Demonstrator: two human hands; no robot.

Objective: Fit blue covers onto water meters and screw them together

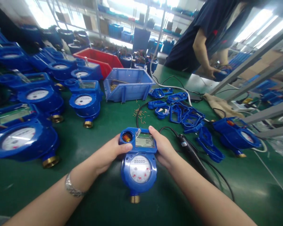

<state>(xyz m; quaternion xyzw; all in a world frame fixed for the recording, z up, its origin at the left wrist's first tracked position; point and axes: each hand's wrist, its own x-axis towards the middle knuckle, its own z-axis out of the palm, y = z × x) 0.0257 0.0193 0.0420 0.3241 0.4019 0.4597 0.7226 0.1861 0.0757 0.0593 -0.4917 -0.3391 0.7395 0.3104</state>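
A blue water meter [138, 185] with a round dial, a small lit display and a brass fitting is between my two hands, over the green table. My left hand [112, 152] grips its upper left side, the thumb lying below a round opening with orange parts inside. My right hand [163, 149] holds the upper right edge, thumb beside the display. Right of my right hand lies a black electric screwdriver [194, 157] with a cord. Loose small screws [140, 114] are scattered beyond the meter, near several blue plastic cover frames [192, 117].
Several more water meters [83, 99] stand at the left, and one meter [235, 135] at the right. A blue bin [129, 84] with screws and a red bin [96, 59] are behind. Metal posts [257, 72] rise at the right. A co-worker [202, 40] handles a meter farther back.
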